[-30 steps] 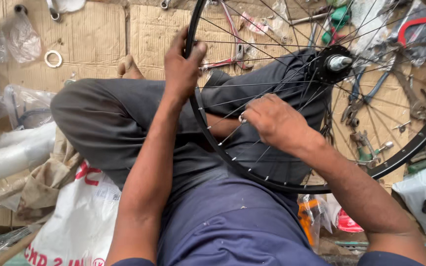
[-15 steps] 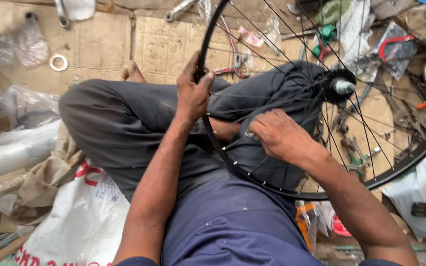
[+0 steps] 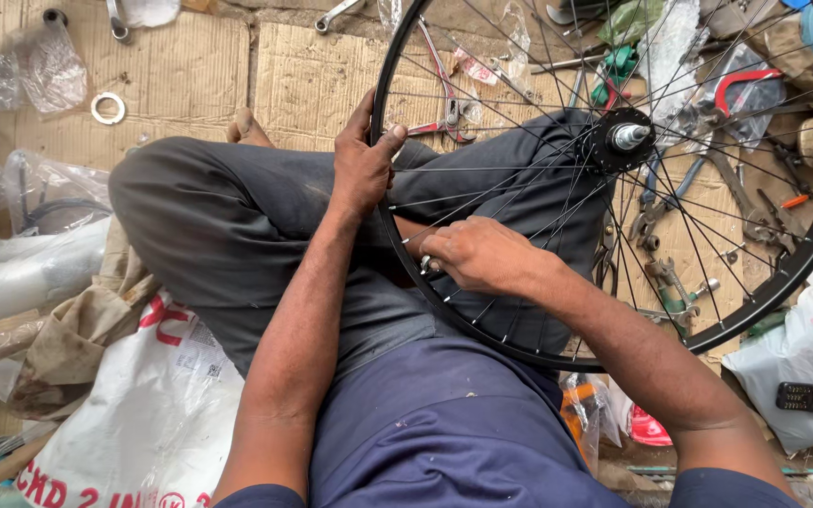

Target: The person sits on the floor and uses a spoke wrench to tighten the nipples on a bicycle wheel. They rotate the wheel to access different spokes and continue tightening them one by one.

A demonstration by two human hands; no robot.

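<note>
A black bicycle wheel [image 3: 806, 254] with thin spokes and a hub [image 3: 625, 139] rests across my crossed legs in grey trousers. My left hand [image 3: 361, 162] grips the rim at its left side, thumb over the edge. My right hand [image 3: 480, 256] is inside the wheel near the rim's lower left, fingers pinched on a small metal tool [image 3: 427, 265] at a spoke end. The fingertips hide most of that tool.
Flattened cardboard [image 3: 190, 75] covers the floor. Pliers [image 3: 452, 111], wrenches [image 3: 336, 13] and other tools lie beyond and under the wheel. A metal ring [image 3: 107, 107] and plastic bags [image 3: 44, 66] sit at the left, a white sack [image 3: 143, 404] at lower left, a dark phone [image 3: 809, 397] at right.
My view has shifted, so the wheel sits higher and further right in frame. My right hand has moved left along the rim towards my left hand, which keeps its grip.
</note>
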